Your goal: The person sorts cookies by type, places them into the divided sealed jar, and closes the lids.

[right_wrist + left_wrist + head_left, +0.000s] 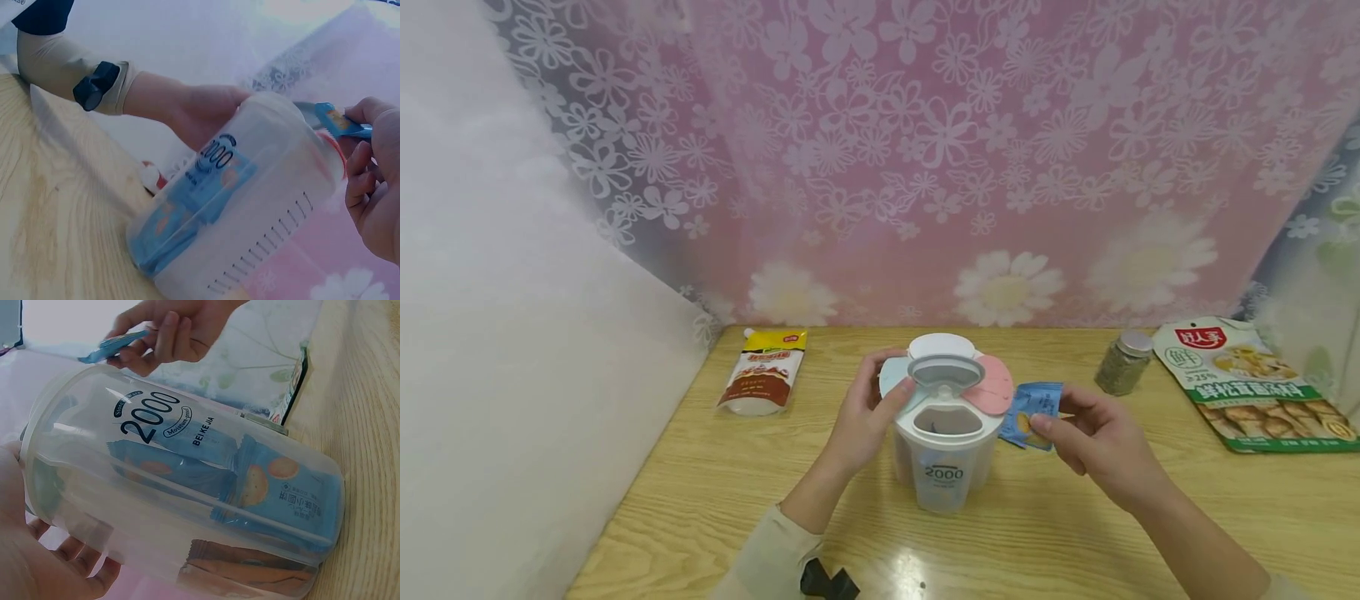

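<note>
A clear storage container marked 2000 stands on the wooden table, its lid divided into white, pale blue and pink flaps. The front flap is raised over an oval opening. My left hand grips the container's left side near the top, thumb over the lid. To the right of the lid, my right hand pinches a small blue biscuit packet between thumb and fingers. Through the container wall in the left wrist view, more blue biscuit packets show, with a brown packet in another compartment.
A white, brown and yellow pouch lies at the back left. At the back right stand a small glass jar with a metal cap and, beside it, a large flat green-and-white food bag. A floral curtain hangs behind the table.
</note>
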`<state>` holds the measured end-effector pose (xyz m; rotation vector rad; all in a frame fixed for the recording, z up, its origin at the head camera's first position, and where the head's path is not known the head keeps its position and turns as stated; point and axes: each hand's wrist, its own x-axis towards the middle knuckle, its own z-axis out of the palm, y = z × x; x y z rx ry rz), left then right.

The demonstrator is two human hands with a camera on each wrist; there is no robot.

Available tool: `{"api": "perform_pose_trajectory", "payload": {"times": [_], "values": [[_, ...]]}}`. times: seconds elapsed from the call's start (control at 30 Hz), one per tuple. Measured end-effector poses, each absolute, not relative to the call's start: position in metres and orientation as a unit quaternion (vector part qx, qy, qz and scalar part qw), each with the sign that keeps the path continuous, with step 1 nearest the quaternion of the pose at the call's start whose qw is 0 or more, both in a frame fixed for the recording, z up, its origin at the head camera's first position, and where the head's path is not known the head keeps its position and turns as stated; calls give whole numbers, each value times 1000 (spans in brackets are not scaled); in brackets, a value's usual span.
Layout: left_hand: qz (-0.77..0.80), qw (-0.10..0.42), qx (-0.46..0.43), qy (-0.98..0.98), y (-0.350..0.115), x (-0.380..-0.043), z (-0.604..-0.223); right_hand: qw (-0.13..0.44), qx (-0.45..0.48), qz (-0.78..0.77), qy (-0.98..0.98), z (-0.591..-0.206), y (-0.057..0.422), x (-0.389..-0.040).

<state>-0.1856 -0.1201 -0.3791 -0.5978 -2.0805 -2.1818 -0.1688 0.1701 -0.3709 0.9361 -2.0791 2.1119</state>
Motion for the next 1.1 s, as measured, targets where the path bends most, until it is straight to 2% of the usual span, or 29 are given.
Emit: {"api": "perform_pose_trajectory", "payload": {"times": [0.43, 0.83, 0.97, 1.1], "values": [[-705, 33, -190, -682, -120, -186, -380, 66, 337, 660, -668, -346, 127, -167], [-702, 35, -192, -685, -120, -186, -380, 86, 345, 561, -747, -348, 117, -162], [-703, 37, -193, -683, -120, -186, -379, 72, 341, 570, -744, -348, 120, -166], [-702, 37, -193, -685, -120, -186, -379, 19, 317, 599, -736, -347, 127, -168]]}}
